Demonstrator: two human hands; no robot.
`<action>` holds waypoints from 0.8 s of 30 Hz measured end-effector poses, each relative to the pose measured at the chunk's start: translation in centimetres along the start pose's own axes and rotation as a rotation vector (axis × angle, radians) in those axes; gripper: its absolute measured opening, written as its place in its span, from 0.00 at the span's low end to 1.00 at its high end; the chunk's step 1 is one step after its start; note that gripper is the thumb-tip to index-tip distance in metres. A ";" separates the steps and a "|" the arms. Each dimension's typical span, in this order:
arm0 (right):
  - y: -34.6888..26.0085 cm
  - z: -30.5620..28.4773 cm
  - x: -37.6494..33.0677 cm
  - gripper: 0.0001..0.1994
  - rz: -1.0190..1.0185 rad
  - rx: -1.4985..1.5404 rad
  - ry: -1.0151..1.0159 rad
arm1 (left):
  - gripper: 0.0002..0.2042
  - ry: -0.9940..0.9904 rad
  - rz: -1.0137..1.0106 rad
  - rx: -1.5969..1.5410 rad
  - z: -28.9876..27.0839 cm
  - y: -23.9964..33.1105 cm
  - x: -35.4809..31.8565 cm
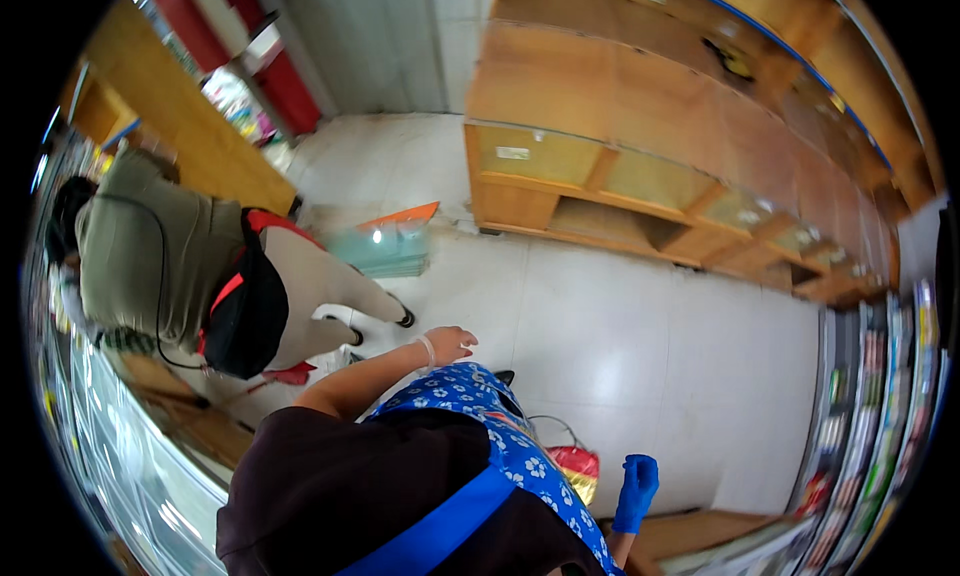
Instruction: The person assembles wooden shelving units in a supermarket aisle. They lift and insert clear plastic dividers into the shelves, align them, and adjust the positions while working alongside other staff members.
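My left hand is bare, with a pale band at the wrist, and hangs over the floor in front of my blue flowered apron. Its fingers are loosely bent and apart, with nothing seen in them. My right hand wears a blue glove and is held low at my right side, its fingers curled in. No object shows in it. Between my body and the gloved hand, a red and yellow package is partly hidden by the apron.
Another person bends over a glass counter at the left. Stacked glass panes lie on the white tiled floor. A long wooden cabinet stands at the back right, shelves of goods at the far right.
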State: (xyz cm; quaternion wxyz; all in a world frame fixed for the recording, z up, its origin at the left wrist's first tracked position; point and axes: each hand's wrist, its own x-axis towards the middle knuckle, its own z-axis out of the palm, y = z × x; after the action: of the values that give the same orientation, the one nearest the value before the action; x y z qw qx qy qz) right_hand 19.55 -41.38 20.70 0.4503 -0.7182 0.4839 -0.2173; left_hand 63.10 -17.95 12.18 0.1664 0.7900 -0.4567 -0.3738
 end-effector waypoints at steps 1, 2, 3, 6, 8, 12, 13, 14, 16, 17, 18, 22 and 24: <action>-1.5 0.5 3.1 0.02 -0.053 -0.067 -0.063 | 0.16 0.060 -0.076 -0.102 -0.9 0.2 0.0; -2.9 1.0 6.0 0.03 -0.107 -0.130 -0.128 | 0.15 0.121 -0.154 -0.202 -1.4 0.4 0.0; -4.4 1.8 9.2 0.03 -0.165 -0.202 -0.193 | 0.14 0.204 -0.189 -0.220 -1.2 -0.2 0.0; -7.9 3.7 16.5 0.03 -0.303 -0.355 -0.294 | 0.14 0.327 -0.109 -0.162 -1.3 -0.4 0.0; -10.6 4.6 21.2 0.05 -0.334 -0.375 -0.380 | 0.15 0.290 -0.239 -0.305 -3.2 0.9 -0.9; -20.7 5.9 28.7 0.09 -0.556 -0.475 -0.519 | 0.14 0.586 -0.457 -0.471 -5.0 2.6 -3.5; -23.2 6.4 30.6 0.10 -0.666 -0.485 -0.517 | 0.14 0.668 -0.501 -0.509 -6.0 3.2 -4.1; -25.6 6.9 31.9 0.10 -0.766 -0.489 -0.521 | 0.14 0.750 -0.527 -0.481 -6.6 4.0 -4.8; -31.9 9.3 34.2 0.12 -0.970 -0.490 -0.556 | 0.14 0.886 -0.583 -0.427 -8.0 5.1 -6.1; -35.9 11.1 34.2 0.12 -1.022 -0.501 -0.600 | 0.15 0.922 -0.558 -0.486 -8.9 5.6 -6.7; -39.2 13.2 34.2 0.12 -1.080 -0.492 -0.628 | 0.15 0.958 -0.530 -0.544 -9.9 6.4 -7.2; -47.4 23.3 33.8 0.11 -1.393 -0.485 -0.735 | 0.14 1.136 -0.417 -0.588 -11.5 6.8 -6.6; -49.8 27.8 33.7 0.10 -1.543 -0.491 -0.788 | 0.15 1.206 -0.398 -0.710 -12.9 7.0 -5.3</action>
State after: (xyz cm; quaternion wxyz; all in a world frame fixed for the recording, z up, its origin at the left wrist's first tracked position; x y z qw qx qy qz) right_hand 79.99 -52.97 45.32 0.1463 -0.9418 -0.2896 -0.0877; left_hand 66.89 -18.19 27.32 0.5644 0.8250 0.0160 -0.0222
